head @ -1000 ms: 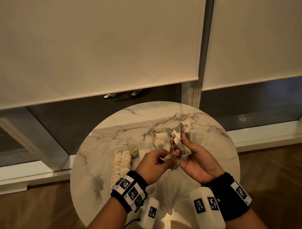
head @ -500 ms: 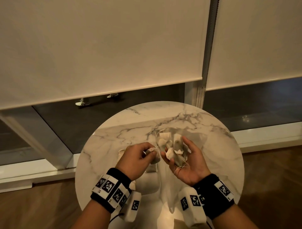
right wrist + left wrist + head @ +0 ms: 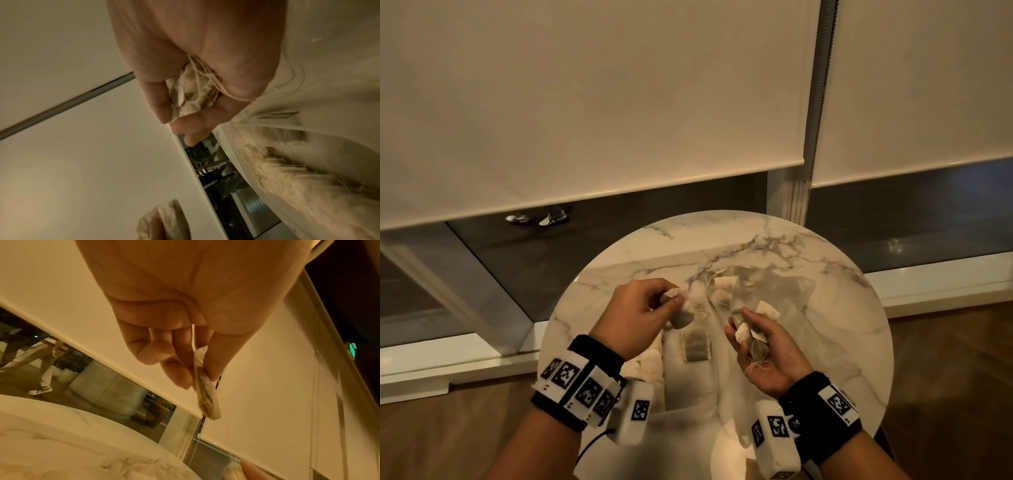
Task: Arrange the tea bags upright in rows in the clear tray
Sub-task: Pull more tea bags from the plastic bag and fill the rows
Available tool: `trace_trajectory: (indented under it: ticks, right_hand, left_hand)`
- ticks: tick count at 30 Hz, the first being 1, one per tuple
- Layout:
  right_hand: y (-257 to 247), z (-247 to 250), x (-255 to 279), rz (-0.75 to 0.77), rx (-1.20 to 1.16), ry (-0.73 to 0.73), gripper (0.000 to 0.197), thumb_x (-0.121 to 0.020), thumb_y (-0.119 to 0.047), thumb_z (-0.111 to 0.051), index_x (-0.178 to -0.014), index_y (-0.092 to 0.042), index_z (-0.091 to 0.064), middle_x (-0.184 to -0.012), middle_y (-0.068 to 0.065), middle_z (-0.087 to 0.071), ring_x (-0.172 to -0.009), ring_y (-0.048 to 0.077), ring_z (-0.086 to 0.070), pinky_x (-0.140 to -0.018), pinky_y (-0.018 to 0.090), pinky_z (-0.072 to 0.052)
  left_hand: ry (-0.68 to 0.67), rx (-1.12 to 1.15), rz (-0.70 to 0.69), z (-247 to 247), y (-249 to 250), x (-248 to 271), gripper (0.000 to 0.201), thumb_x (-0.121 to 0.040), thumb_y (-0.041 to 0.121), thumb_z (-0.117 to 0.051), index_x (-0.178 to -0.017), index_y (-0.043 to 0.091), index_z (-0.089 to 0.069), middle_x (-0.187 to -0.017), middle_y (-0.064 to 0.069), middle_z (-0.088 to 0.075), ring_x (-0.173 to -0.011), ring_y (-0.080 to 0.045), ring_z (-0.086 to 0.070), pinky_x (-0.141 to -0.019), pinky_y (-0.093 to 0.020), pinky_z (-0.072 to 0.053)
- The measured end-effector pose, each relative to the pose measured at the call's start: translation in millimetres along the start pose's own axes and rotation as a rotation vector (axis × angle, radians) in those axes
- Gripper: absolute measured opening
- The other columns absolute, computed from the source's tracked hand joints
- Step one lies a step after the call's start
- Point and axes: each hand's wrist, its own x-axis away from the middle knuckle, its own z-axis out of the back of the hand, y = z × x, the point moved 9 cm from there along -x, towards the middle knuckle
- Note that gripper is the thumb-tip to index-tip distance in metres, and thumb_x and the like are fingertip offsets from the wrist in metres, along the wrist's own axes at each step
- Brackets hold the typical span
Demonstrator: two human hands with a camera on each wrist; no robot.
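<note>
My left hand [image 3: 654, 305] pinches one tea bag [image 3: 681, 315] between thumb and fingertips; the left wrist view shows the same tea bag [image 3: 206, 395] hanging edge-on from the fingers [image 3: 179, 374]. My right hand [image 3: 760, 339], palm up, holds a bunch of tea bags [image 3: 751, 330] with loose strings, seen as a crumpled bunch [image 3: 191, 95] in the right wrist view. The clear tray [image 3: 688, 394] sits below the hands with a row of upright tea bags [image 3: 647, 363] at its left and one bag [image 3: 697, 347] in the middle. My left wrist hides part of the row.
A round marble table [image 3: 619, 281] carries everything. A clear plastic bag [image 3: 774, 287] with more tea bags [image 3: 724, 286] lies behind the hands. Window blinds [image 3: 585, 102] hang beyond, and wood floor [image 3: 945, 359] surrounds the table.
The hands have drawn apart: my left hand pulled one tea bag away to the left, while the right hand stays to the right with the remaining bunch.
</note>
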Motion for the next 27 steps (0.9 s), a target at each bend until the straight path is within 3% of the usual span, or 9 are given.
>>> trace_trajectory:
  ticks: [3, 6, 11, 13, 16, 19, 27]
  right_hand:
    - [-5.4, 7.7, -0.4, 0.017, -0.026, 0.023, 0.014, -0.079, -0.019, -0.075, -0.067, -0.012, -0.076, -0.086, 0.005, -0.071, -0.076, 0.017, -0.072, -0.043, 0.016, -0.05]
    - [-7.1, 12.0, -0.6, 0.026, -0.038, 0.031, 0.014, -0.079, -0.019, -0.075, -0.067, -0.013, -0.077, -0.086, 0.005, -0.07, -0.078, 0.016, -0.071, -0.043, 0.016, -0.05]
    - [-6.0, 13.9, -1.1, 0.023, -0.027, 0.031, 0.01, -0.079, -0.018, -0.074, -0.071, -0.013, -0.076, -0.086, 0.005, -0.07, -0.078, 0.017, -0.071, -0.043, 0.016, -0.051]
    - [-4.7, 14.3, -1.6, 0.021, -0.014, 0.028, 0.006, -0.078, -0.019, -0.075, -0.078, -0.013, -0.074, -0.087, 0.005, -0.07, -0.076, 0.017, -0.072, -0.042, 0.017, -0.051]
    - [-2.8, 16.4, -2.5, 0.029, 0.016, 0.036, 0.014, -0.075, -0.02, -0.076, -0.087, -0.013, -0.071, -0.088, 0.004, -0.071, -0.075, 0.018, -0.073, -0.041, 0.018, -0.05]
    - [-1.9, 17.2, -2.1, 0.037, 0.036, 0.035, 0.021, -0.075, -0.02, -0.077, -0.094, -0.014, -0.069, -0.091, 0.004, -0.071, -0.076, 0.018, -0.073, -0.041, 0.019, -0.05]
    - [-0.8, 12.8, 0.7, 0.03, 0.041, -0.001, 0.017, -0.075, -0.019, -0.076, -0.09, -0.014, -0.069, -0.09, 0.004, -0.071, -0.079, 0.019, -0.072, -0.042, 0.018, -0.051]
  left_hand:
    - [0.076, -0.034, 0.06, 15.0, -18.3, -6.4, 0.003, -0.089, 0.026, -0.072, -0.088, 0.025, -0.075, -0.071, 0.008, -0.072, -0.065, -0.003, -0.064, -0.061, -0.015, -0.047]
    - [0.121, -0.064, 0.137, 18.9, -45.9, -15.3, 0.002, -0.087, 0.026, -0.074, -0.087, 0.027, -0.072, -0.071, 0.007, -0.073, -0.065, -0.007, -0.066, -0.063, -0.021, -0.05]
    - [-0.018, -0.194, 0.294, -8.5, -99.5, -28.8, 0.003, -0.089, 0.023, -0.071, -0.089, 0.021, -0.074, -0.078, 0.004, -0.073, -0.075, -0.012, -0.069, -0.074, -0.033, -0.058]
    - [-0.071, -0.269, 0.322, -21.7, -112.4, -34.8, 0.005, -0.09, 0.023, -0.069, -0.09, 0.021, -0.074, -0.083, 0.004, -0.072, -0.081, -0.014, -0.068, -0.077, -0.032, -0.057]
    - [-0.156, -0.406, 0.305, -40.1, -121.0, -43.8, 0.008, -0.091, 0.023, -0.067, -0.094, 0.025, -0.074, -0.091, 0.003, -0.07, -0.086, -0.017, -0.064, -0.076, -0.027, -0.051]
    - [-0.246, -0.514, 0.317, -52.8, -130.2, -49.9, 0.009, -0.09, 0.025, -0.066, -0.092, 0.031, -0.073, -0.093, 0.004, -0.071, -0.087, -0.017, -0.065, -0.08, -0.032, -0.056]
    - [-0.327, -0.677, 0.388, -71.1, -148.0, -59.3, 0.01, -0.086, 0.026, -0.07, -0.093, 0.032, -0.075, -0.095, 0.005, -0.074, -0.086, -0.018, -0.068, -0.079, -0.034, -0.06]
